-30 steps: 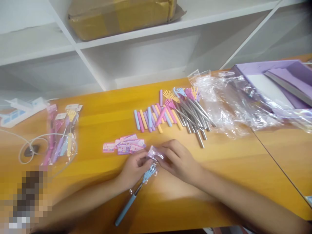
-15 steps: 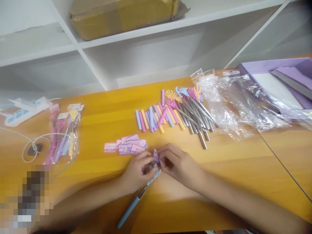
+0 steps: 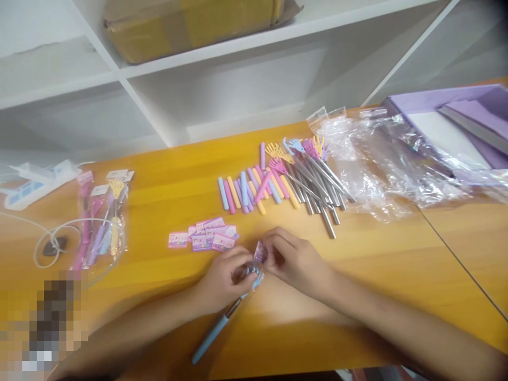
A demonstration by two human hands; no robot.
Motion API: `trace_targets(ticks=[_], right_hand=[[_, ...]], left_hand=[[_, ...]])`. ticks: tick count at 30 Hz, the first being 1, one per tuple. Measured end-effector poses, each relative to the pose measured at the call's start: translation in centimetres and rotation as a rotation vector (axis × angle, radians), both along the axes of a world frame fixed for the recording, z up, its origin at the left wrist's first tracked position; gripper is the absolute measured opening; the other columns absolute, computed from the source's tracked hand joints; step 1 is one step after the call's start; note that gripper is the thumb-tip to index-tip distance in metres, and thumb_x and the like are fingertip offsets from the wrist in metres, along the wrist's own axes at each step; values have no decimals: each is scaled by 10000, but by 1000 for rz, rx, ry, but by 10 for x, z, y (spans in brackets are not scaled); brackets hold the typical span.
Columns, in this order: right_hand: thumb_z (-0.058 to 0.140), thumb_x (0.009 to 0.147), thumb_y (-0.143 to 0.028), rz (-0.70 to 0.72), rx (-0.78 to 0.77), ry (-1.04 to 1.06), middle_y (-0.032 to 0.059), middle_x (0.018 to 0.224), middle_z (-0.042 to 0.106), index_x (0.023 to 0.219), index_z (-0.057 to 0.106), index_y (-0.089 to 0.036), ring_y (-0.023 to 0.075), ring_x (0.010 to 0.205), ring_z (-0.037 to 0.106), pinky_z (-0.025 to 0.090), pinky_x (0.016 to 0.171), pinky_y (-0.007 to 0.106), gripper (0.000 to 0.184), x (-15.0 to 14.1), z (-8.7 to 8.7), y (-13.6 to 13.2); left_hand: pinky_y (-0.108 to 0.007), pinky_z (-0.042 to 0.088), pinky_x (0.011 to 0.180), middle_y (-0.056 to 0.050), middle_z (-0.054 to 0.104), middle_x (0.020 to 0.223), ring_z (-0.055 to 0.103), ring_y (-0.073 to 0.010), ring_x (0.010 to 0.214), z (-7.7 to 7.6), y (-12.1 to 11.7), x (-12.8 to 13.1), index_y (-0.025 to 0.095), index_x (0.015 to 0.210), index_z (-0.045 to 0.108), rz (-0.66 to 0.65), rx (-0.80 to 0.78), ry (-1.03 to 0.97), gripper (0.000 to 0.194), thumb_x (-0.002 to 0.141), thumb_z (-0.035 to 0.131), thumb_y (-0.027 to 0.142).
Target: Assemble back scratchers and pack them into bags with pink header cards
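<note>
My left hand [image 3: 228, 278] is closed around the head end of a blue back scratcher [image 3: 210, 337], whose blue handle slants down toward the table's front edge. Clear plastic seems to glint around the scratcher's head. Between the thumb and fingers of my right hand [image 3: 291, 259] is a small purple-pink printed card [image 3: 259, 252], held just above the scratcher's head. Beyond my left hand lies a loose pile of similar printed cards [image 3: 206, 233]. My left fingertips partly hide the claw.
Coloured handle sleeves [image 3: 244, 191] and metal rods with claw heads [image 3: 317, 180] lie farther back. Clear plastic bags [image 3: 357, 159] and a purple box [image 3: 416, 98] are at right. Bagged back scratchers [image 3: 105, 222], a cable [image 3: 51, 233] and a power strip [image 3: 39, 182] sit at left.
My right hand has shifted slightly right and up with the card, away from the scratcher's head. More of the blue claw now shows by my left fingers. The view has shifted a little.
</note>
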State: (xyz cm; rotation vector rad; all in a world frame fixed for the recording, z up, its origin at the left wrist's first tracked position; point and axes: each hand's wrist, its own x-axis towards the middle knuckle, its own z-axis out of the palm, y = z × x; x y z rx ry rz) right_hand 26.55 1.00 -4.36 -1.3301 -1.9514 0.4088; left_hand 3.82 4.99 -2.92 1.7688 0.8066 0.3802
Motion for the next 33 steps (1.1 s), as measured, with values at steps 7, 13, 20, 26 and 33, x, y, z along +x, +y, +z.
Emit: trace_targets(ticks=[7, 13, 20, 26, 33], right_hand=[[582, 1015, -90, 83, 120, -55, -12, 840, 635, 995, 513, -229, 119, 648, 593, 462, 594, 229, 156, 31, -8, 13], [471, 1068, -101, 232, -57, 66, 60, 1008, 677, 1127, 651, -212, 164, 865, 676, 546, 749, 281, 220, 36, 5, 24], [677, 1029, -305, 222, -397, 319, 42, 942, 630, 1005, 690, -211, 159, 778, 614, 526, 664, 276, 98, 32, 8, 24], [608, 1079, -364, 319, -463, 303, 90, 1113, 575, 962, 698, -218, 217, 1041, 618, 589, 851, 341, 207, 41, 14, 32], [608, 1072, -442, 328, -651, 481, 89, 1110, 541, 970, 706, -211, 182, 905, 626, 618, 633, 270, 271, 44, 18, 35]], left_hand=[[-273, 487, 795, -41, 633, 1005, 601, -171, 898, -4, 2, -1, 195, 1098, 728, 37, -95, -52, 169, 964, 626, 200], [-288, 496, 840, -53, 647, 1029, 614, -186, 943, -6, 2, -3, 198, 1141, 730, 55, -95, -57, 191, 983, 624, 211], [-296, 513, 829, -57, 664, 1040, 624, -185, 928, -5, 0, -3, 221, 1292, 711, 67, -2, -62, 325, 979, 623, 212], [-247, 505, 699, -55, 678, 1047, 633, -137, 794, -8, -2, -1, 187, 1358, 585, 49, -135, -142, 427, 933, 605, 149], [-186, 333, 532, 41, 629, 836, 446, -65, 570, -14, -1, -7, 184, 1136, 578, 30, -244, -176, 322, 832, 596, 78]])
